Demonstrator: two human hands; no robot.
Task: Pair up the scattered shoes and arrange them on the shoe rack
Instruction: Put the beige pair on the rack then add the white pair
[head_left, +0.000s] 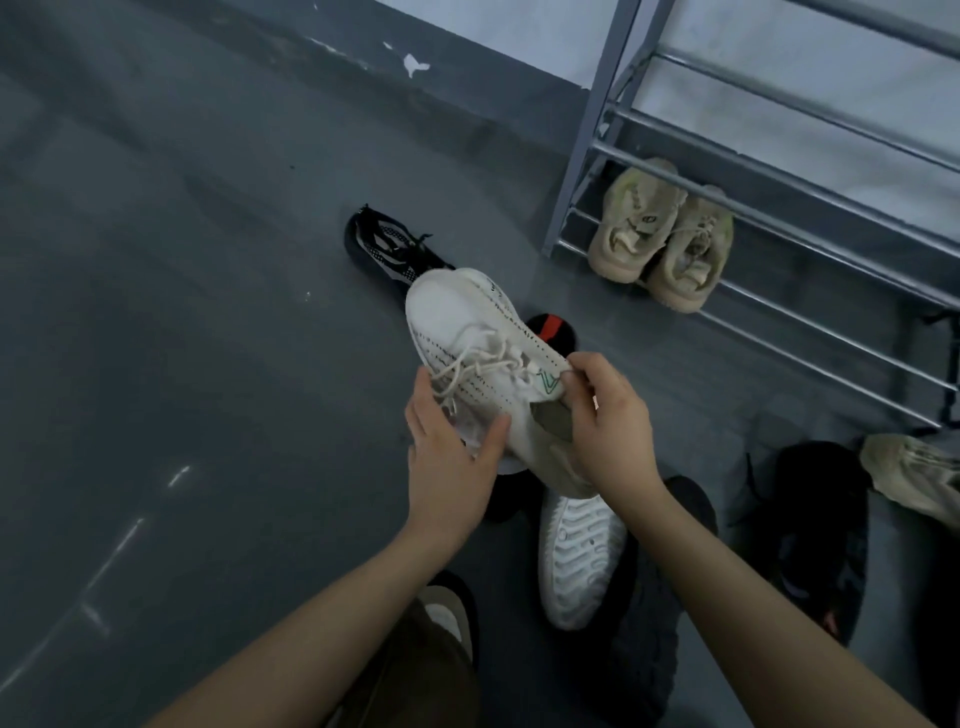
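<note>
Two hands are working one white knit lace-up sneaker (467, 343) above the grey floor (182, 312) in the head view. The left hand (452, 457) is cupping its near side, thumb pressing across the upper, fingers curling under the laces. The right hand (608, 421) is pinching the collar by the tongue, fingers bent round the rim. Its toe is pointing away, towards the wall.

Lying sole-up directly beneath the held shoe is a second white sneaker with a ribbed sole (576, 556), resting against a black shoe (649, 649) beside it. Half hidden behind the held shoe are a black-and-white mesh trainer (384, 244) and a black shoe with an orange stripe (553, 332). Sitting side by side on the lowest bars of the grey metal-tube shoe rack (779, 208) is a pair of beige suede shoes (660, 234). Off right, another black trainer (821, 530) is lying on the floor, with a single beige shoe (914, 478) touching it at the frame edge.
</note>
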